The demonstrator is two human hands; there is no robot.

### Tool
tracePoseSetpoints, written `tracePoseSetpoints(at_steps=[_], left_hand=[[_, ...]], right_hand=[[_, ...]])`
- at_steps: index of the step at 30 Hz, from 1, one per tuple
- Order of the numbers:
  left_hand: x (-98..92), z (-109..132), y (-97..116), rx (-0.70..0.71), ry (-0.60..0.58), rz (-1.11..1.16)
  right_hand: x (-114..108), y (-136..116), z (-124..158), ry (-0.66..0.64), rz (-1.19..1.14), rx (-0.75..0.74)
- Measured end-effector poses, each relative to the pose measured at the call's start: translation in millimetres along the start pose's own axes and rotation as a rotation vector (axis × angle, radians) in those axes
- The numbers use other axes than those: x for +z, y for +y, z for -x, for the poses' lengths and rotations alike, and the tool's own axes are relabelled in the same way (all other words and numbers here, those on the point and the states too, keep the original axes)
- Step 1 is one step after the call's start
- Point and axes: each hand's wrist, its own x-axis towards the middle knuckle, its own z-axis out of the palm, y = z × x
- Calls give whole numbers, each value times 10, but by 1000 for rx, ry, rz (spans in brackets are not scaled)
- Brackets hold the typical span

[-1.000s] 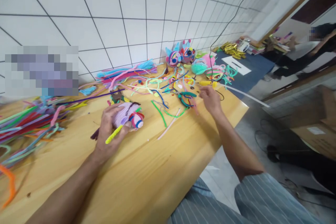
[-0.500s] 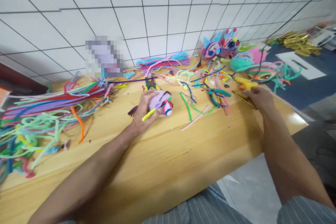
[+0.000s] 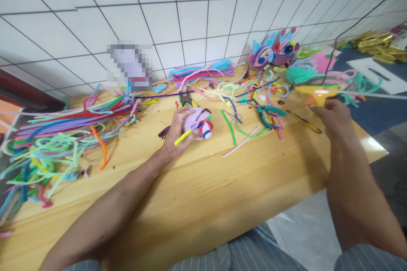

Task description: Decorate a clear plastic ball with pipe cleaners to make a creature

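Observation:
My left hand (image 3: pixel 178 132) is closed around a lilac pipe-cleaner figure (image 3: pixel 199 122) with a red, white and blue eye, together with a short yellow pipe cleaner (image 3: pixel 183 137), and rests on the wooden table (image 3: pixel 203 186). My right hand (image 3: pixel 331 116) is closed on a yellow glue gun (image 3: pixel 313 94), blurred by motion, lifted near the table's right end. A black cord (image 3: pixel 349 25) runs up from the gun along the wall.
Loose pipe cleaners (image 3: pixel 60 135) in many colours are piled at the left and along the tiled wall. Green-handled pliers (image 3: pixel 270 113) lie mid-table. Finished colourful figures (image 3: pixel 273 53) stand at the back right. A blue mat (image 3: pixel 375 97) lies beyond the table's right end.
My right hand has closed on the yellow glue gun and lifted it off the table. The left hand keeps hold of the lilac figure. The view has swung left.

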Motion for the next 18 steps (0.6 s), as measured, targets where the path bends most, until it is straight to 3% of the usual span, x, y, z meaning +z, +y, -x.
tracePoseSetpoints(at_steps=[2,5,7,13,18], left_hand=[[0,1,2,-24,-6,13],[5,9,-1,-61,-21,30],[12,18,-8,-78,-14,37],[26,26,-1,-139,17,63],[4,7,43,-183,42,59]], right_hand=[[-61,2,53,62,-147,-55],[-96,11,167,19,-444,-252],[-68,-4,269,-16,-550,-293],[121,-204,489,-199,-446,-264],[159,-153,272,-225,-233,-146]])
